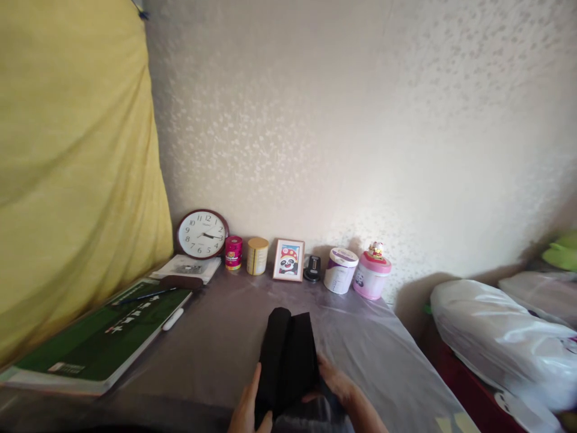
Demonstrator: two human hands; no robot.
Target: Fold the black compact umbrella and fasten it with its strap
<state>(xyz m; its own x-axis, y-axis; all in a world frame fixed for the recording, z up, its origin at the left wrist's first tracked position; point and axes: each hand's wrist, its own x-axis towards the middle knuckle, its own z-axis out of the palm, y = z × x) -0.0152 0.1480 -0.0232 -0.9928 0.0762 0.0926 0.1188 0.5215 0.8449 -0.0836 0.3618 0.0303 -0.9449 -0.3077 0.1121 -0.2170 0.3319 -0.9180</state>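
A bundle of folded black cloth (pixel 286 361) lies lengthwise on the grey table cover (pixel 216 337), near the front edge. It has two long folds with a groove between them; its exact kind does not show. My left hand (pixel 249 404) grips its near left side, thumb on top and fingers along the edge. At the right edge my right hand (pixel 337 385) holds the cloth, with some fingers reaching under it and partly hidden.
Along the wall stand a clock (pixel 202 234), a pink tin (pixel 233 252), a yellow tin (pixel 258 257), a framed panda picture (pixel 288 260), a black stapler-like object (pixel 312 269) and two canisters (pixel 341 272). A green book (pixel 99 337) lies left; white plastic bags (pixel 505 337) sit right.
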